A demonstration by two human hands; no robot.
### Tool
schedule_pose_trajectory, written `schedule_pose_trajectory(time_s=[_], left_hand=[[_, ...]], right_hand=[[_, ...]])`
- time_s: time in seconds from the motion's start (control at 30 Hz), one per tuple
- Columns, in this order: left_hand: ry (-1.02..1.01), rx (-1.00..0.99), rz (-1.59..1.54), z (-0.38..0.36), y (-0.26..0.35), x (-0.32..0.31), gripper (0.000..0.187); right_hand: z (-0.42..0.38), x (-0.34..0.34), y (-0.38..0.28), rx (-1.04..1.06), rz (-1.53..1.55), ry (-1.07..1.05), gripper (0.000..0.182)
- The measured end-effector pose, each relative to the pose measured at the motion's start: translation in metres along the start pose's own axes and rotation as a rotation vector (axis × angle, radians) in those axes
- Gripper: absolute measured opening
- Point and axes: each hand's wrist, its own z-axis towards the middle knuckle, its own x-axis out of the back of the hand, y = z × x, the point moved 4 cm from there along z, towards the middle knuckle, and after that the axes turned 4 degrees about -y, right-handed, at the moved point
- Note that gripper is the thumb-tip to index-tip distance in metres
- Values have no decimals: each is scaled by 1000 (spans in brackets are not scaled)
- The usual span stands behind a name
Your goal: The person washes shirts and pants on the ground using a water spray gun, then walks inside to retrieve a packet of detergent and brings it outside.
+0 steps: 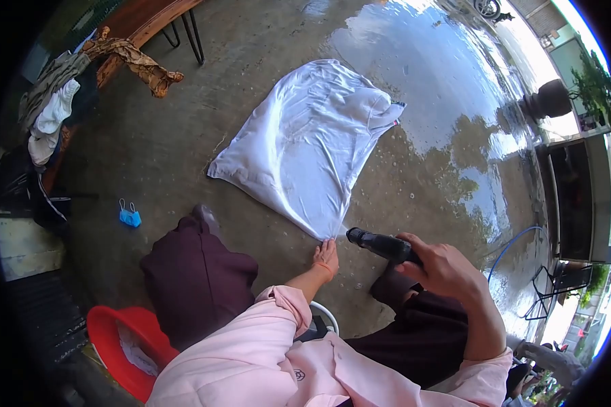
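A wet white cloth [305,136] lies spread on the concrete floor in front of me, puffed up in places. A small coloured patch shows at its far right corner. At its near corner, the fingers of my left hand [326,258] are closed on the fabric. My right hand [445,268] is wrapped around a black spray nozzle [383,245]. The nozzle's tip points left, just right of that near corner, with a faint spray at its mouth. My right palm hides part of the nozzle's handle.
A red basin [132,349] with pale cloth inside stands at my lower left. A blue face mask [130,214] lies on the floor. Clothes [54,112] hang by a wooden bench [142,24] at upper left. A blue hose [509,245] runs across the wet floor at right.
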Motion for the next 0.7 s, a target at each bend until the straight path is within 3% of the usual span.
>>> schedule_pose_trajectory(time_s=[0.07, 0.13, 0.27, 0.33, 0.57, 0.63, 0.7], left_hand=[[-9, 1, 45, -4, 3, 7, 81], [-78, 32, 32, -6, 6, 11, 53], [-99, 23, 31, 0, 6, 4, 55], [-153, 27, 60, -1, 9, 6, 55], [-139, 37, 31, -5, 10, 10, 57], [-101, 30, 31, 3, 8, 2, 76], [-118, 38, 41, 6, 8, -2, 76]], right_hand=[[8, -5, -3, 0, -23, -30, 45], [17, -6, -9, 18, -50, -76, 46], [23, -1, -27, 90, -44, -16, 46], [24, 3, -34, 207, 1, 125, 47], [50, -10, -13, 24, -125, -47, 46], [55, -10, -9, 41, -69, 29, 45], [57, -11, -6, 45, -63, 31, 45]])
